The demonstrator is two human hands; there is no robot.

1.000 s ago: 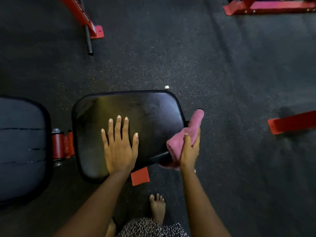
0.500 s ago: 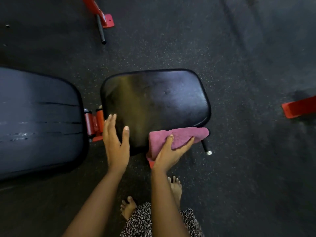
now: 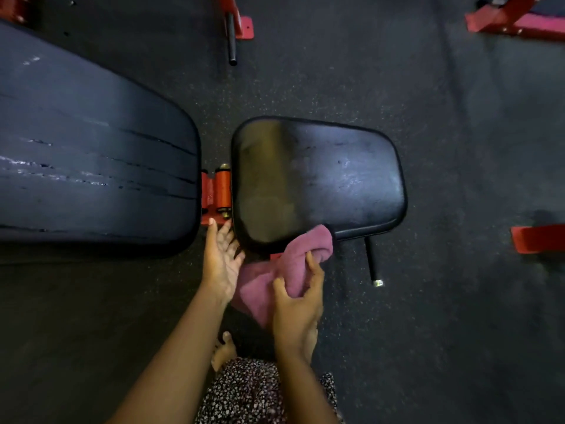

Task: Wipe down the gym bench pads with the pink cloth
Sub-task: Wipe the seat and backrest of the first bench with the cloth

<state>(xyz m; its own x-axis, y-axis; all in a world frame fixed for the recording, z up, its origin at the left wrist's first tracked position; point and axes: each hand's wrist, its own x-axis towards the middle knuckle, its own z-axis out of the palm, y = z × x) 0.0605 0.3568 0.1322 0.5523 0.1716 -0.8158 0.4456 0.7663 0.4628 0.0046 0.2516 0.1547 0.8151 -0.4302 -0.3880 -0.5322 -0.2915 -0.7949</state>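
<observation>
The small black seat pad (image 3: 318,179) sits in the middle of the view, shiny on its right half. To its left lies the long black back pad (image 3: 91,166), joined by a red hinge (image 3: 217,194). The pink cloth (image 3: 284,270) hangs bunched just below the seat pad's near edge, its top touching that edge. My right hand (image 3: 298,304) grips the cloth from below. My left hand (image 3: 220,261) is open, palm up, beside the seat pad's near left corner, its fingertips close to the hinge and its palm edge next to the cloth.
A black steel peg (image 3: 371,260) sticks out under the seat pad toward me. Red frame parts lie at the top centre (image 3: 240,24), top right (image 3: 516,21) and right edge (image 3: 538,238). My bare feet (image 3: 224,351) stand on dark rubber flooring.
My right hand pulled the cloth off the seat pad's near edge and bunched it lower. My left hand turned palm up and moved beside the cloth. The view shifted left, showing more of the back pad.
</observation>
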